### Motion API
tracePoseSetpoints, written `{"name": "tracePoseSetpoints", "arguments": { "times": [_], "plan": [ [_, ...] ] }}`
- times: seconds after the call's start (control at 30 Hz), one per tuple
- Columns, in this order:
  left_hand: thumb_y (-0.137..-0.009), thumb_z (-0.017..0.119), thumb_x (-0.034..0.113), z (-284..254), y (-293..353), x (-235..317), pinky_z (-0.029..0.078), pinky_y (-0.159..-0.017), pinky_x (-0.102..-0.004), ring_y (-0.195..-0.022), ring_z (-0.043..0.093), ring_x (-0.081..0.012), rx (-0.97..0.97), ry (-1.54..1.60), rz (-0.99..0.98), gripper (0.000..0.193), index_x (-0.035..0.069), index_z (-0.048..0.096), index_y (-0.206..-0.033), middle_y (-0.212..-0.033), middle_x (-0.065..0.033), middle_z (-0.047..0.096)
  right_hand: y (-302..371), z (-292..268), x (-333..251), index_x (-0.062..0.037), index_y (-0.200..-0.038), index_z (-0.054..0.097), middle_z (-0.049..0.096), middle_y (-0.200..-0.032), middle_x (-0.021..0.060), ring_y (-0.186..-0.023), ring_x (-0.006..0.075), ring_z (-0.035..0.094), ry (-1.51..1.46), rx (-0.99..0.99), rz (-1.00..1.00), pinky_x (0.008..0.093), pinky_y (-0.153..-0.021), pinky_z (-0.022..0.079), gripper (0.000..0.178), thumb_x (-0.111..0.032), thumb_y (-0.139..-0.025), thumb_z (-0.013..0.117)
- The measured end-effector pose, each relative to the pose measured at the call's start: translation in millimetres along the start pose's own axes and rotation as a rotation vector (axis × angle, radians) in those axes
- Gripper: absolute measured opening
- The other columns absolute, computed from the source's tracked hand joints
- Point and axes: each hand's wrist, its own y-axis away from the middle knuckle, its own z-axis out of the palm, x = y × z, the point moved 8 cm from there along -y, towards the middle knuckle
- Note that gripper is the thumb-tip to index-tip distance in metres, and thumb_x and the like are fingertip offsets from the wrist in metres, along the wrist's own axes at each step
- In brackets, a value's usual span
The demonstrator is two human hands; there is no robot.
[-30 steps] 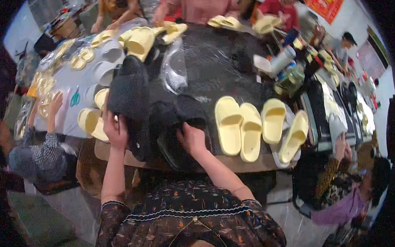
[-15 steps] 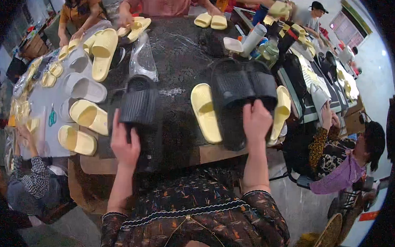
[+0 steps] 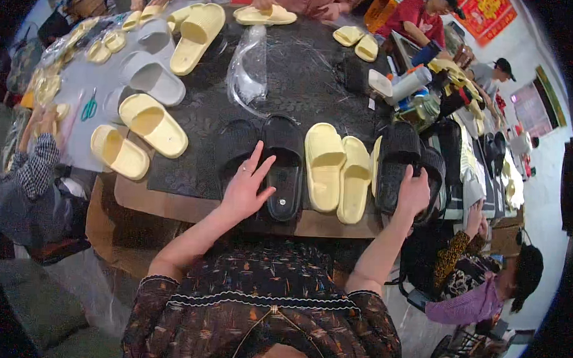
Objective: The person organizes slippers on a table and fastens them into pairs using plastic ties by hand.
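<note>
The left hand (image 3: 247, 189), fingers spread, is at the left black slide pair (image 3: 283, 179); whether it touches cannot be told. Those heels sit close to the brown table edge (image 3: 172, 204). The right hand (image 3: 415, 193) pinches the right black slide pair (image 3: 399, 151) by an inner rim. Two yellow slides (image 3: 325, 171) stand between, leaving narrow gaps. Beyond, dark tabletop (image 3: 306, 79) stretches between a clear plastic bag (image 3: 248, 76) and a white shallow container (image 3: 380, 82).

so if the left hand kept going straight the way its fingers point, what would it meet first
Likely the raised strap of the black slipper just right of the left hand, though the hand's height is unclear and it might pass over.
</note>
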Motion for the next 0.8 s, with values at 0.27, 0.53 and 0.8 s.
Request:
{"name": "tracePoseSetpoints", "arguments": {
  "times": [0.27,0.53,0.8],
  "plan": [
    [-0.078,0.068,0.006,-60,10,-27,0.049,-0.084,-0.0377,-0.096,0.059,-0.0296,0.297,0.037,0.052,0.021,0.007,0.067,-0.099,-0.109,-0.0071,0.066,80,-26,-134,-0.0103,-0.11,0.067,0.066,-0.071,0.0056,-0.059,0.0125,0.061,-0.955,-0.405,-0.351,0.0273,-0.056,0.048,0.03,-0.017,-0.081,0.074],
    [-0.078,0.067,0.003,-62,6,-31,0.049,-0.082,-0.0366,-0.093,0.06,-0.0278,0.377,0.025,0.06,0.015,0.006,0.067,-0.093,-0.099,-0.0065,0.067,192,-19,-247,-0.0123,-0.107,0.062,0.064,-0.105,0.005,-0.083,0.0269,0.066,-1.095,-0.586,-0.909,0.037,-0.067,0.054,0.021,-0.019,-0.086,0.063],
    [-0.078,0.068,0.007,-80,-26,-46,0.047,-0.084,-0.0393,-0.092,0.059,-0.0296,0.417,0.005,0.059,0.014,0.007,0.067,-0.092,-0.096,-0.0065,0.066,194,-9,-242,-0.0123,-0.101,0.063,0.061,-0.095,0.0029,-0.075,0.0246,0.065,-1.002,-0.585,-0.856,0.0361,-0.06,0.053,0.017,-0.018,-0.085,0.064]
  ]
}}
